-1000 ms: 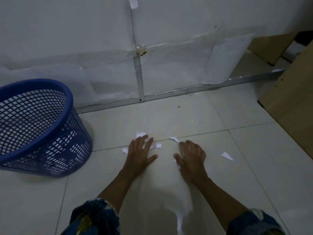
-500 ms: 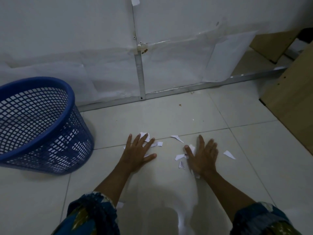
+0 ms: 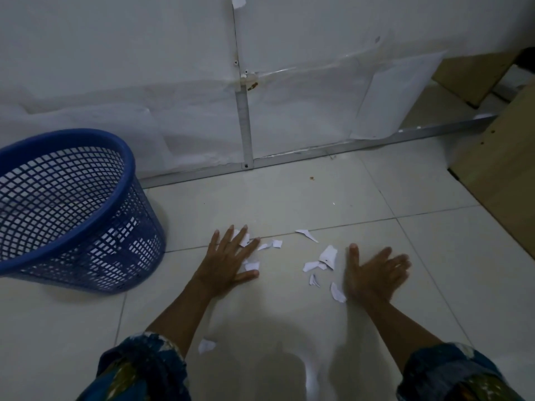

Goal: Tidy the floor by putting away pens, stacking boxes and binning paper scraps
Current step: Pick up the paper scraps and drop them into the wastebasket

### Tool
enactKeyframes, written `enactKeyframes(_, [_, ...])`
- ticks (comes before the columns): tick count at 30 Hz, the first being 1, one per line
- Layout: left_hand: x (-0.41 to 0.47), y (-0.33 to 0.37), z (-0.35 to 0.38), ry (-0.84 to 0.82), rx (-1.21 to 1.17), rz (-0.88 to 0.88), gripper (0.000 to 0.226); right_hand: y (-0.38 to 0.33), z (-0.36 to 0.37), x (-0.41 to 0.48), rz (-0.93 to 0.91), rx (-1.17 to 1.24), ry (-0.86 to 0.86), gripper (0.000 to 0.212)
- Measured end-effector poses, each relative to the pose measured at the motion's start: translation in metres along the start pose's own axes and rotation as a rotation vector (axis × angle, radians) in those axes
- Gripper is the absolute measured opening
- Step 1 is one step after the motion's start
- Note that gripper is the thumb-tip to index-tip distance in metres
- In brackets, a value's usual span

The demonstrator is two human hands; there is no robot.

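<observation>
Several white paper scraps lie scattered on the tiled floor between my hands. My left hand lies flat on the floor with straight fingers, covering a few scraps. My right hand is spread flat to the right of the scraps, blurred by motion, with one scrap at its left edge. Another scrap lies near my left sleeve. A blue mesh waste basket stands at the left, with white paper showing through its mesh.
A white panelled wall with a metal frame runs along the back. A loose paper sheet hangs on it. Wooden furniture stands at the right. Pale floor tiles stretch between my hands and the wall.
My right hand has slid to the right and spread out, uncovering several scraps that it had covered. My left hand has stayed flat in nearly the same place.
</observation>
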State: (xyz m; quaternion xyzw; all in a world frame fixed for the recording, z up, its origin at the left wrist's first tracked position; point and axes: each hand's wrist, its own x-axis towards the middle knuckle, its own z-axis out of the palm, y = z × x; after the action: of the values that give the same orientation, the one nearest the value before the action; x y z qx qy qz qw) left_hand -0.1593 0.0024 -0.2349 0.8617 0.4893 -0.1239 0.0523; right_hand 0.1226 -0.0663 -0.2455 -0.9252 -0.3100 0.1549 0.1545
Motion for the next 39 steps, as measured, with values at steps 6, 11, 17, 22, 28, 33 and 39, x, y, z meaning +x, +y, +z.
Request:
enactKeyframes(6, [0.000, 0.005, 0.003, -0.034, -0.015, 0.058, 0.072, -0.012, 0.000, -0.004, -0.260, 0.046, -0.131, 0.081])
enactKeyframes(11, [-0.013, -0.004, 0.006, 0.059, 0.006, 0.120, 0.078, -0.039, 0.007, -0.011, -0.606, -0.017, -0.369, 0.072])
enactKeyframes(17, [-0.047, -0.026, 0.015, 0.028, 0.048, 0.273, 0.093, -0.044, 0.004, -0.016, -0.941, -0.227, -0.557, 0.084])
enactKeyframes(22, [-0.078, -0.018, 0.025, -0.085, -0.070, 0.288, 0.123, -0.016, -0.008, -0.015, -1.099, -0.306, -0.543, 0.092])
enactKeyframes(28, [-0.094, -0.003, 0.041, 0.035, 0.001, 0.267, 0.108, 0.021, -0.005, -0.021, -1.074, -0.294, -0.404, 0.093])
enactKeyframes(33, [-0.082, 0.001, 0.040, 0.091, -0.073, 0.137, 0.091, 0.011, 0.008, -0.022, -0.938, -0.232, -0.326, 0.097])
enactKeyframes(39, [-0.048, 0.014, 0.038, 0.152, -0.169, -0.002, 0.087, -0.020, 0.021, -0.021, -0.940, -0.138, -0.296, 0.100])
